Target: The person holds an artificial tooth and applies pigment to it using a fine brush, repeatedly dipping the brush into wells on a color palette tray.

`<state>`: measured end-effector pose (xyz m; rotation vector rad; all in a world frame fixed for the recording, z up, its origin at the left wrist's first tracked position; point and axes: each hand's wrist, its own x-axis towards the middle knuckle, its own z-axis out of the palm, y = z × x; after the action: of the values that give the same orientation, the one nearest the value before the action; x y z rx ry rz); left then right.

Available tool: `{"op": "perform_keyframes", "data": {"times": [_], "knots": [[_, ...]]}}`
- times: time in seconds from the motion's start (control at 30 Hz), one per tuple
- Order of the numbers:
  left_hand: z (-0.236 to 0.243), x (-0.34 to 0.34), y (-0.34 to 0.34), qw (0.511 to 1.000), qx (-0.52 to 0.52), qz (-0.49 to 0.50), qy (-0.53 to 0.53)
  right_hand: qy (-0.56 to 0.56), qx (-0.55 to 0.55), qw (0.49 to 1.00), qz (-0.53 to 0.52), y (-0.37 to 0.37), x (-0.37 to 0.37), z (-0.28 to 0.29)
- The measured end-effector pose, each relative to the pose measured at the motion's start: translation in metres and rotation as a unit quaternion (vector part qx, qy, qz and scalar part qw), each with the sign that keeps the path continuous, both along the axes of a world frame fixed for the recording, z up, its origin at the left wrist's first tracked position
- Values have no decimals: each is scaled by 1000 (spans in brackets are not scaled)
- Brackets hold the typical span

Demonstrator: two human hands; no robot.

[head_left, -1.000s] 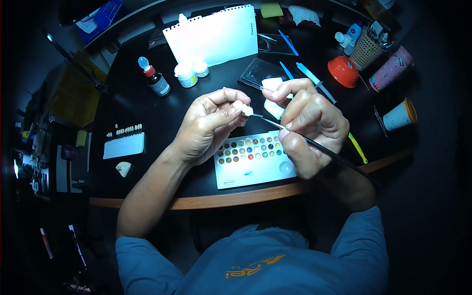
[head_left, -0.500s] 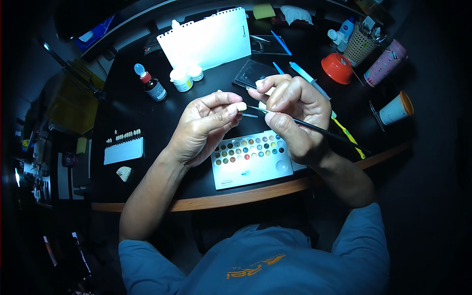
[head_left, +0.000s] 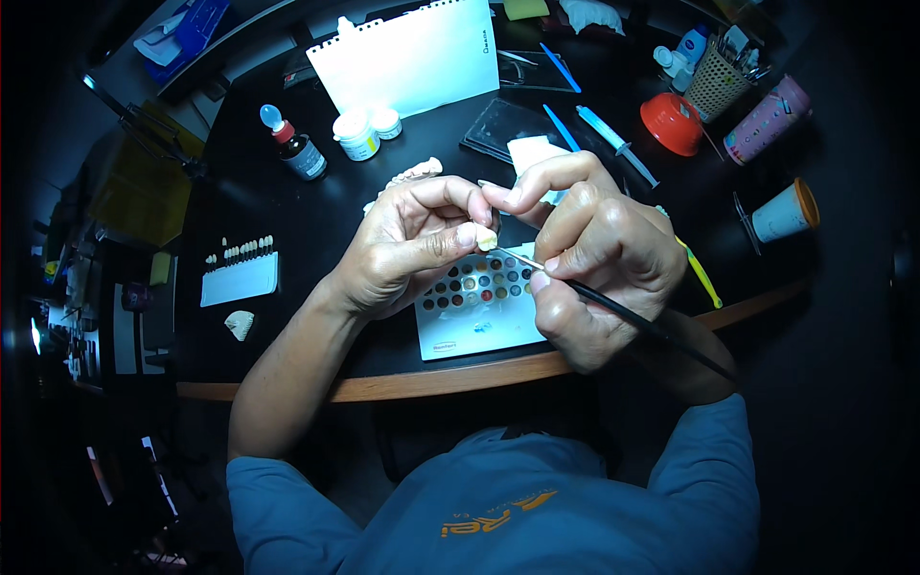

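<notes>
Half-covered near the fingers, cropped beyond them.
Cannot see the side of the tooth crown point(head_left: 489, 241) pressed by the left fingers point(head_left: 439, 195), nor make out the tip of the fine paintbrush point(head_left: 637, 321) against it. Lose the lower part of the plaster dental arch point(head_left: 418, 172) behind the left fingers, and the right end of the paint palette point(head_left: 479, 341) behind the right fingers point(head_left: 556, 175). Catch only pieces of white tissue point(head_left: 533, 151) past the right fingers. Far beyond both, find the yellow sponge point(head_left: 525, 9) cropped by the upper edge. Left of the left fingers, cannot distinguish details on the tooth shade tabs point(head_left: 251, 252).
</notes>
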<state>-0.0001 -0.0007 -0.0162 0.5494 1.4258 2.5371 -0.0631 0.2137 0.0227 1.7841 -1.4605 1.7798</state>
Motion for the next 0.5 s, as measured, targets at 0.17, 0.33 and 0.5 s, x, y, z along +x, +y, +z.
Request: {"op": "perform_keyframes", "data": {"times": [0.17, 0.33, 0.5], "knots": [[-2, 0, 3, 1000, 7, 6, -5, 26, 18, 999, -35, 0, 1, 1], [-3, -2, -1, 1000, -7, -8, -20, 30, -4, 999, -29, -1, -1, -2], [0, 0, 3, 1000, 5, 9, -11, 19, 0, 999, -34, -3, 0, -3]]}}
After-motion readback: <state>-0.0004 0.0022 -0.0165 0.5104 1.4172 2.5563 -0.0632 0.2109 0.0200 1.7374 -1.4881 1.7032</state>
